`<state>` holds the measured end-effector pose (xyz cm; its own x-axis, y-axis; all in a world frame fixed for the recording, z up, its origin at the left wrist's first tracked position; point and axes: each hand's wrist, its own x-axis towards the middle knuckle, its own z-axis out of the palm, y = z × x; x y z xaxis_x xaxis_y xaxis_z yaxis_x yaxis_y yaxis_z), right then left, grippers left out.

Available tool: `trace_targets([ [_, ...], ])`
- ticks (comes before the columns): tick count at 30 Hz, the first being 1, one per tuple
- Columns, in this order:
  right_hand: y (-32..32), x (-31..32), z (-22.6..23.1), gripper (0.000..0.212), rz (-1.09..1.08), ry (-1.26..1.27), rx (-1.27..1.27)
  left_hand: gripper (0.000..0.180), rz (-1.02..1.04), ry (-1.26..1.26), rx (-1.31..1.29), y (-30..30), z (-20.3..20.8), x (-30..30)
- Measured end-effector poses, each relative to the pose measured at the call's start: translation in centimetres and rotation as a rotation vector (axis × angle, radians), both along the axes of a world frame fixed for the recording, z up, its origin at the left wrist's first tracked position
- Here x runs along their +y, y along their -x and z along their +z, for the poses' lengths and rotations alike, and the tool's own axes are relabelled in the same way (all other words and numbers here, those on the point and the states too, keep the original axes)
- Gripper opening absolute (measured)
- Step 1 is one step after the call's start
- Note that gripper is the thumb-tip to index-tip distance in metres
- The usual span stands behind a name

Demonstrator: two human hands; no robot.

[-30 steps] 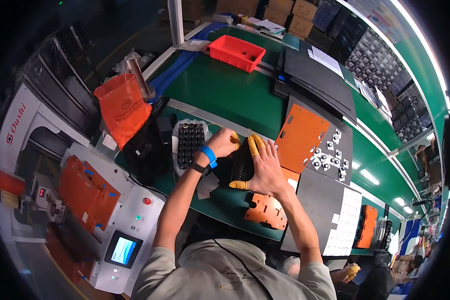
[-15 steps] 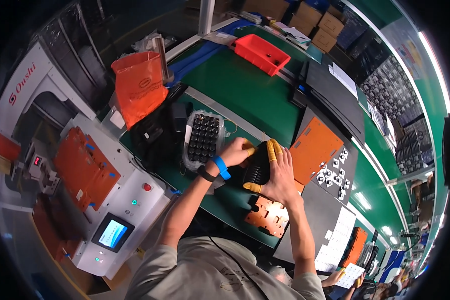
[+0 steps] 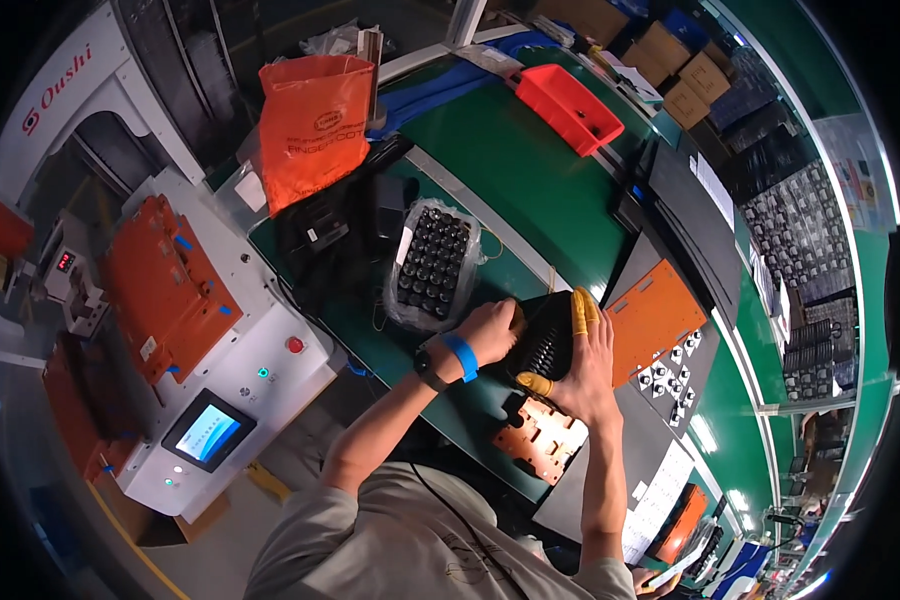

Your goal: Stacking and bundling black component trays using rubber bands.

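Since a second ago, the view has swung, so that everything on the bench sits farther right within it, and the left hand (image 3: 488, 332) has slid down from near the upper end of the black tray (image 3: 547, 335) to a place along its left side. Farther off at the lower right, a co-worker's hand, bare of any paper at first, is now beside a white sheet (image 3: 682, 565).

Both of the person's hands are apart, with the black tray between them, near the front of the green bench (image 3: 480, 165). The right hand (image 3: 592, 375), with yellow covers (image 3: 582, 310) on some fingers and the thumb, is clasped on the tray's right side, thumb low and fingers high. The left hand is curled at the opposite side; its fingertips are partly hidden, so one cannot tell whether they grip anything. A blue band (image 3: 461, 356) circles the left wrist. Rows of small dark bumps show on the tray, which lies slanted.

To its left stands a clear tray (image 3: 418, 318) of round black pieces. Just below it, a notched orange plate (image 3: 540, 442) lies on the bench; to the right, a flat orange plate (image 3: 660, 315) lies beside scattered black-and-white pieces (image 3: 675, 375). Beyond sits a red bin (image 3: 558, 118).
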<state>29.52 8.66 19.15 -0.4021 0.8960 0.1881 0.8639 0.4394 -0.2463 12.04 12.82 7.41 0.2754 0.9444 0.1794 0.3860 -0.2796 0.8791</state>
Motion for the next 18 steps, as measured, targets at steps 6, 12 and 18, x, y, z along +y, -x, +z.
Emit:
trace_targets([
  [6, -0.3, 0.1, -0.1, 0.122, 0.001, -0.011, 0.002, 0.018, 0.008, 0.218, -0.268, 1.8, 4.0, -2.7],
  [12, -0.2, 0.1, -0.1, 0.121, 0.006, -0.027, -0.004, 0.015, -0.035, 0.256, -0.171, 2.4, 3.8, -4.6],
  [18, -0.5, 0.3, -0.3, 0.123, 0.014, -0.028, 0.007, 0.016, 0.022, -0.002, -0.1, 1.6, 1.9, -5.1],
])
